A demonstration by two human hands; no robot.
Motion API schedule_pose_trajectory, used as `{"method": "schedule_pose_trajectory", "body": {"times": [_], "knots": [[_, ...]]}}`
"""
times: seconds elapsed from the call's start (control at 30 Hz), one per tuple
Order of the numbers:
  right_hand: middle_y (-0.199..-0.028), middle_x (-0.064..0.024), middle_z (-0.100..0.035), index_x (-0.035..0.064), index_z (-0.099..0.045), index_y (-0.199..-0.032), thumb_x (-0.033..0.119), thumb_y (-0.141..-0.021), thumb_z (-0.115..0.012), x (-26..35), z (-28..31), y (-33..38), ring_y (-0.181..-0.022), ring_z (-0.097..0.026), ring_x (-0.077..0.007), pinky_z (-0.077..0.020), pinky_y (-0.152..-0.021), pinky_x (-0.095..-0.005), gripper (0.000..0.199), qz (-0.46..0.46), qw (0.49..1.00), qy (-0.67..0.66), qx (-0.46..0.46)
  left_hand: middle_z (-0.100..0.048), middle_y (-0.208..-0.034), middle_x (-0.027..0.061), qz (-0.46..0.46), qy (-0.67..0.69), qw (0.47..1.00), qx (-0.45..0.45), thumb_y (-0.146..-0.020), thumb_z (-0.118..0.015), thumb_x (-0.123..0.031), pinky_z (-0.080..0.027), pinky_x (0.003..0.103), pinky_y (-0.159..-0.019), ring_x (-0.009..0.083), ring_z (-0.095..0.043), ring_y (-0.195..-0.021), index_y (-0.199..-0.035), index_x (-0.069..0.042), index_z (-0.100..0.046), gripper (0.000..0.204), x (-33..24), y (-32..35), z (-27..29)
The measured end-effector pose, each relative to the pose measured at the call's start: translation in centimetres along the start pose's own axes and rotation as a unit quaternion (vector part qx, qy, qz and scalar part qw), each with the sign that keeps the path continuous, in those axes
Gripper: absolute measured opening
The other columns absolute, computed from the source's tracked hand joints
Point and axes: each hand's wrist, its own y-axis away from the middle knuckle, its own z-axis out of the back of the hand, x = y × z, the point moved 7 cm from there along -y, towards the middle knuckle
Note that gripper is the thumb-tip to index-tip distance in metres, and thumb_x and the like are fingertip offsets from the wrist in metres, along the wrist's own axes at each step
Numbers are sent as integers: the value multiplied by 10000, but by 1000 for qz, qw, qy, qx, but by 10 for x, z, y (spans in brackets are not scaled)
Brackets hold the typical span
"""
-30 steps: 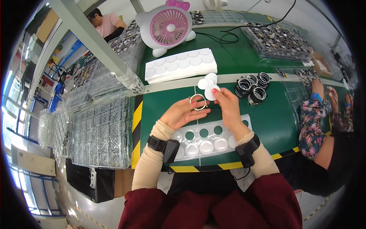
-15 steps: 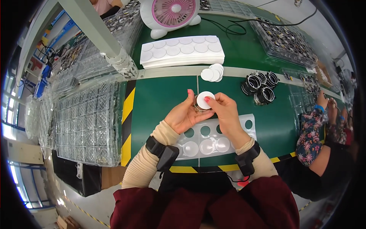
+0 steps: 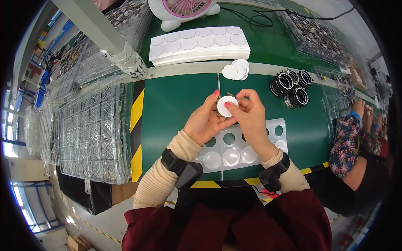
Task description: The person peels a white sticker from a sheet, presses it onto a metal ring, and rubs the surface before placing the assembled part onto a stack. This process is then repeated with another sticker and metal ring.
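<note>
Nearest: yellow-and-black striped tape [image 3: 205, 184] along the near edge of the green tabletop [image 3: 176, 108]. Just past it, a translucent plastic sheet [image 3: 221, 148], flat on the table: round holes in the far row, pale round discs [image 3: 212, 160] in the near row. The forearms and right hand cover part of it.

Both hands meet above the table, beyond the sheet. Left hand [image 3: 202, 125] cradles a thin metallic ring [image 3: 218, 114] between raised thumb and curled fingers; the ring is mostly hidden. Right hand [image 3: 253, 121] is clamped on a flat white round disc [image 3: 227, 106], thumb on its face, index curled at the rim. Disc sits over the ring; can't tell if it's seated.

Next out: small overlapping pile of loose white discs [image 3: 236, 70], beyond the hands and slightly right, at the pale flat rail [image 3: 180, 70] crossing the table. Cluster of black-and-silver rings [image 3: 291, 85] to the right, well apart from the hands. Past the rail, a thick stack of white sheets [image 3: 199, 42], top one marked with two rows of circles.

Farthest: white fan with pink grille [image 3: 186, 6], cut off by the top edge; black cable [image 3: 259, 21] right of it; clear plastic tray full of small mixed parts [image 3: 314, 35] far right.
</note>
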Motion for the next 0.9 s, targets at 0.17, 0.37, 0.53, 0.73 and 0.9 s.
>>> {"method": "schedule_pose_trajectory", "body": {"times": [0.17, 0.37, 0.53, 0.73, 0.9], "knots": [[-843, -63, -601, 57, -418, -918, -16, -796, -598, 4, -1, 1, -762, -573, -84, -463, -621, -188, 230, 3, 1000, 20, 1, -565, -1061, 138, 3, 2, 1000, 2, -933, -397, -330, -489, 365, -867, 237, -568, -993, -1079, -2, -497, 372, 0, 2, -1], [-846, -58, -590, 42, -438, -944, 3, -801, -599, 2, -3, -3, -758, -562, -79, -458, -625, -181, 219, 18, 997, 70, 16, -568, -1011, 109, 8, 1, 1000, 11, -910, -460, -325, -489, 364, -862, 201, -580, -937, -1051, -21, -513, 340, 0, 1, 0], [-849, -41, -581, 22, -465, -1048, 38, -811, -590, 3, -13, -7, -751, -549, -76, -456, -641, -191, 268, -11, 992, 117, 44, -576, -1013, 108, -6, -2, 1000, 21, -929, -417, -309, -496, 359, -850, 213, -576, -965, -1025, -26, -514, 314, -2, 2, 0], [-869, -22, -574, 7, -539, -1028, 60, -820, -578, -4, -13, -9, -790, -531, -70, -451, -680, -207, 218, -62, 988, 116, 80, -575, -1001, 100, -6, 7, 999, 34, -925, -431, -298, -502, 358, -831, 205, -578, -955, -1023, -36, -515, 292, -1, 3, -1], [-883, -27, -575, 1, -573, -980, 88, -836, -571, 9, -21, -1, -799, -528, -70, -449, -678, -205, 169, 36, 987, 137, 75, -574, -1003, 99, -14, -18, 999, 34, -923, -437, -300, -507, 351, -817, 198, -580, -948, -1018, -40, -520, 290, -6, 3, -1]]}}
